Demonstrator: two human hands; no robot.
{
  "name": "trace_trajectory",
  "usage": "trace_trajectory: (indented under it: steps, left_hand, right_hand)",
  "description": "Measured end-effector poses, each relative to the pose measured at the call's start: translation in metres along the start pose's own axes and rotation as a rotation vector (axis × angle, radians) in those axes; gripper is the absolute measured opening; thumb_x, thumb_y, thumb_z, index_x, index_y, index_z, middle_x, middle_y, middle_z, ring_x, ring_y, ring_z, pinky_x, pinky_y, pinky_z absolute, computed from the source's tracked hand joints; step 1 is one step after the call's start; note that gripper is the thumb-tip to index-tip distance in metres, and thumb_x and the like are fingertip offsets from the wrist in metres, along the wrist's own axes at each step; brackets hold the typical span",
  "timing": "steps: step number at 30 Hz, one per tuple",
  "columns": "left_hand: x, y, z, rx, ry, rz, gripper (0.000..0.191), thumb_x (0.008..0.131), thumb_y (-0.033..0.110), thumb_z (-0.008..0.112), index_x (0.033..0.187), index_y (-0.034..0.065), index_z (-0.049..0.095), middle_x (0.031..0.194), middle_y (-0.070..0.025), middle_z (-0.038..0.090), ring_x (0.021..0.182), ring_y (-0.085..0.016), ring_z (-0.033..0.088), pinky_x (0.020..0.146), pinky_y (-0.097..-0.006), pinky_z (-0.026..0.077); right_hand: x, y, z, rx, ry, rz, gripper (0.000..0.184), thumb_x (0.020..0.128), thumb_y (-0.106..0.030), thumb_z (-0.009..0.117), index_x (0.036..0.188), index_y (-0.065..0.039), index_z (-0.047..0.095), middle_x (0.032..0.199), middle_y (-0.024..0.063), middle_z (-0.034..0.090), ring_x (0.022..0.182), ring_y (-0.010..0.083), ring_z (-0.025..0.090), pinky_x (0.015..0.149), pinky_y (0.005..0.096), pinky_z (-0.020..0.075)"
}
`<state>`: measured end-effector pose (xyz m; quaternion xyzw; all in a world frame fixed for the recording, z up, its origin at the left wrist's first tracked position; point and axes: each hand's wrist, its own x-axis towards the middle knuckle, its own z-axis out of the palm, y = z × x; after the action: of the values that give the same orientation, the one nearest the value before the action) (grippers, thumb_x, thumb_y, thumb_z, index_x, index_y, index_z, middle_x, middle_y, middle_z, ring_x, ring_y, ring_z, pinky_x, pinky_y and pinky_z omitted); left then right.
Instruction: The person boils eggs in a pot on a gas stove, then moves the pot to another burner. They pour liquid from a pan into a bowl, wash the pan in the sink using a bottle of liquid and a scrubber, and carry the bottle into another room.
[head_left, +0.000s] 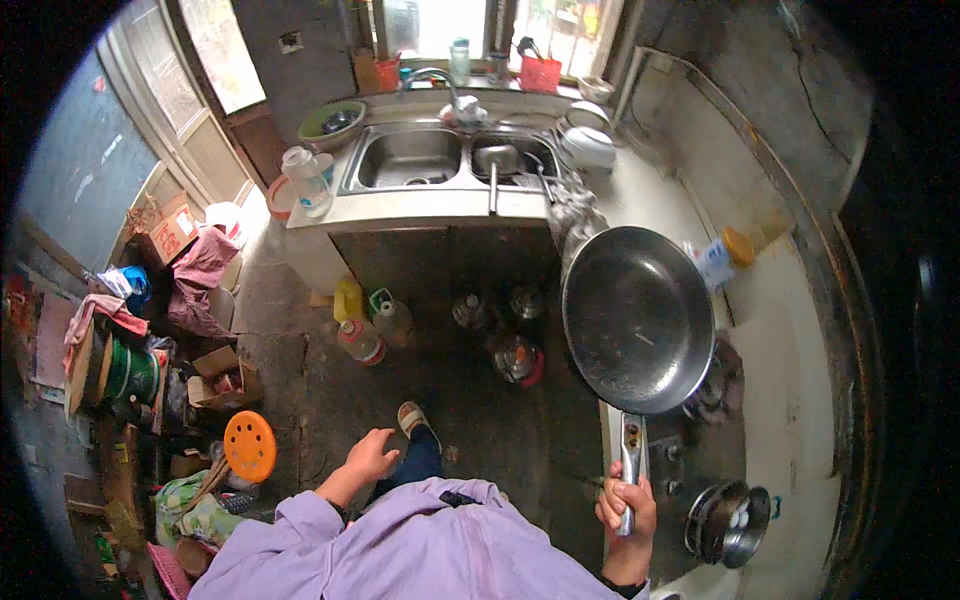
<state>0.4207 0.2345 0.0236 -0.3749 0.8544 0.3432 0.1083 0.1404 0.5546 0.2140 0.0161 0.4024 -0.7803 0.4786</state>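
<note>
My right hand (628, 501) is wrapped around the metal handle (631, 450) of a dark frying pan (637, 319). The pan is held up with its inside facing me, and its cooking surface has a few light marks. It blocks part of the counter and a gas burner (718, 386) behind it. My left hand (369, 454) hangs free over the floor with its fingers apart, touching nothing. To the right of my right hand, a steel pot (746, 529) on the stove holds some pale, rounded things.
Ahead is a double sink (411, 157) with a saucepan (499, 159) in its right basin. Plastic bottles (361, 341) stand on the floor before the cabinet. At left are an orange stool (250, 446) and cardboard boxes (174, 229). A yellow-lidded jar (716, 262) is beyond the pan.
</note>
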Motion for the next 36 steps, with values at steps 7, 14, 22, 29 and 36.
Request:
trace_trajectory:
  steps: [7,14,22,29,36]
  left_hand:
    - [0.063,-0.086,-0.066,-0.164,0.080,-0.140,0.050,0.081,0.028,0.064,0.125,0.0077,0.050,0.122,-0.0167,0.052,0.113,-0.032,0.051,0.094,-0.0392,0.043]
    - [0.086,-0.161,-0.140,-0.286,0.245,-0.272,0.046,0.081,0.024,0.064,0.122,0.0059,0.052,0.117,-0.0167,0.054,0.103,-0.033,0.056,0.088,-0.0406,0.046]
    - [0.098,-0.206,-0.132,-0.478,0.340,-0.317,0.044,0.077,0.020,0.068,0.117,0.0040,0.056,0.108,-0.0158,0.059,0.085,-0.027,0.063,0.079,-0.0376,0.049]
    - [0.094,-0.239,-0.132,-0.483,0.536,-0.596,0.041,0.076,0.017,0.069,0.112,0.0022,0.058,0.101,-0.0142,0.062,0.085,-0.025,0.062,0.078,-0.0358,0.049]
    - [0.125,-0.223,-0.134,-0.518,0.439,-0.776,0.044,0.075,0.015,0.072,0.113,-0.0019,0.057,0.096,-0.0123,0.065,0.089,-0.021,0.062,0.077,-0.0337,0.050]
  right_hand:
    - [0.135,0.023,0.105,0.018,-0.108,0.073,0.021,0.085,-0.009,0.050,0.105,-0.002,0.047,0.055,-0.0003,0.045,0.038,0.0107,0.044,0.038,0.0257,0.0349]
    - [0.265,0.041,0.197,0.091,-0.210,0.212,0.020,0.086,-0.009,0.047,0.104,-0.002,0.047,0.058,-0.0003,0.044,0.041,0.0112,0.044,0.040,0.0252,0.0366]
    - [0.430,0.062,0.266,0.109,-0.320,0.394,0.014,0.088,-0.011,0.047,0.100,-0.004,0.048,0.059,-0.0023,0.041,0.042,0.0092,0.039,0.037,0.0237,0.0285]
    - [0.604,0.111,0.306,0.237,-0.392,0.537,0.010,0.090,-0.017,0.047,0.087,-0.008,0.046,0.058,-0.0059,0.038,0.047,0.0098,0.040,0.042,0.0253,0.0300]
    - [0.745,0.157,0.325,0.243,-0.287,0.573,0.007,0.086,-0.014,0.050,0.083,-0.009,0.046,0.060,-0.0055,0.044,0.049,0.0092,0.045,0.040,0.0242,0.0308]
